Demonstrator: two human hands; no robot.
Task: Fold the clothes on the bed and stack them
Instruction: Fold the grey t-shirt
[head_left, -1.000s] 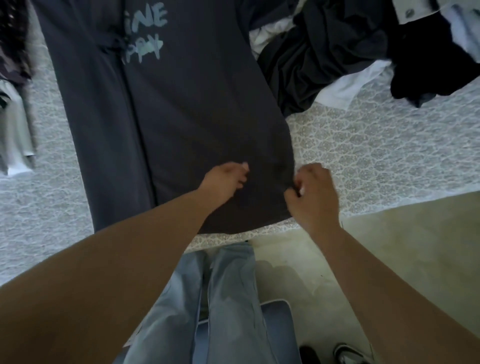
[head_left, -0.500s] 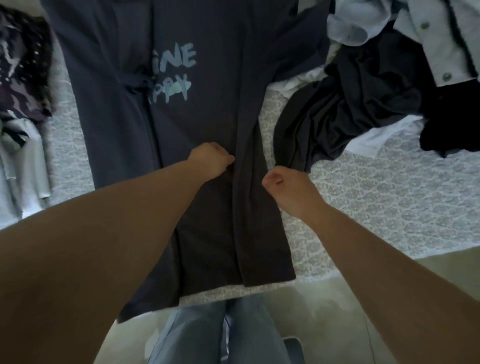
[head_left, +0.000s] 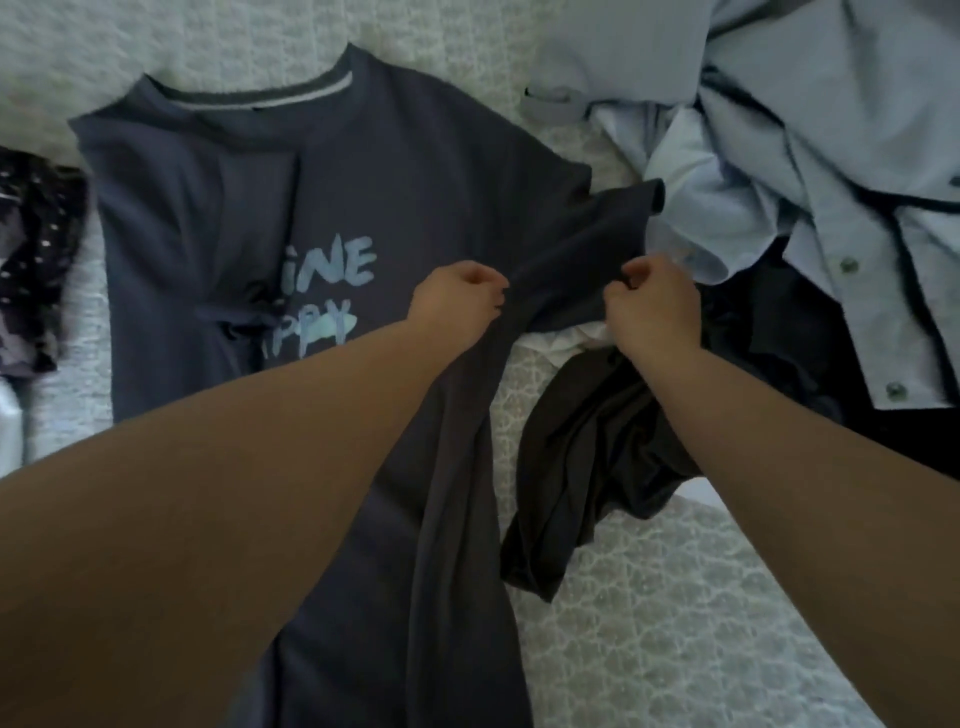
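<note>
1. Our fingers (head_left: 480, 283) on the left hand (head_left: 457, 301) are curled tight on the side edge of the dark T-shirt (head_left: 415, 197), just under the sleeve (head_left: 597, 244).
2. Our right hand (head_left: 652, 304) pinches the lower edge of that same sleeve, a little way to the right.
3. The T-shirt lies flat on the bed (head_left: 649, 597), neck far from us and hem near us, so its long way runs straight away from us.
4. The shirt's middle lies to the left of both hands, so we think the sleeve side must fold over that way.
5. The pile of other clothes (head_left: 779, 156) sits just to the right.
</note>
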